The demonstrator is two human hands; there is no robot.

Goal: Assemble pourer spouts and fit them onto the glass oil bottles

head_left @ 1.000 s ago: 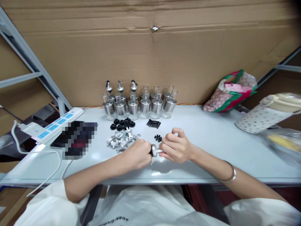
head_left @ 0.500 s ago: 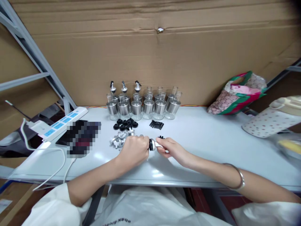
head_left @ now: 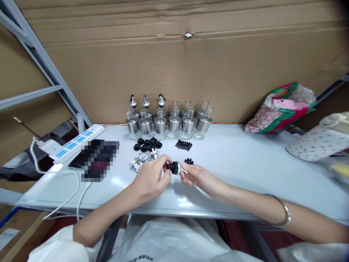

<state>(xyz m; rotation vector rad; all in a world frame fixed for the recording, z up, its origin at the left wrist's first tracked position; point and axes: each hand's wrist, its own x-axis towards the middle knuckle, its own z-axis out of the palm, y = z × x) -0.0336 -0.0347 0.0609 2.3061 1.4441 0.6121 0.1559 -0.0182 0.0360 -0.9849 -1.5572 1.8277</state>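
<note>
Over the front middle of the table I hold a bottle pourer (head_left: 175,168) sideways, its black ribbed stopper to the left and its silver collar to the right. My right hand (head_left: 195,176) pinches the metal spout end, which the fingers partly cover. My left hand (head_left: 152,176) curls its thumb and fingers loosely round the narrow end of the stopper. Behind the left hand lies a heap of silver spout parts (head_left: 143,158). Black ribbed stoppers (head_left: 147,145) are grouped beyond them. Small black pieces (head_left: 188,161) sit just past my right fingers, with longer black flip caps (head_left: 184,145) farther back.
Two rows of glass bottles with metal sleeves (head_left: 173,125) stand at the back; three carry pourers (head_left: 146,102). To the left are a power strip (head_left: 79,143), a dark pixelated device (head_left: 99,160) and white cables (head_left: 77,182). A patterned bag (head_left: 278,109) and spotted jug (head_left: 317,140) stand right.
My left hand has loosened from a closed fist and drawn slightly back, baring more of the black stopper. My right hand keeps its pinch on the spout. The view has shifted slightly.
</note>
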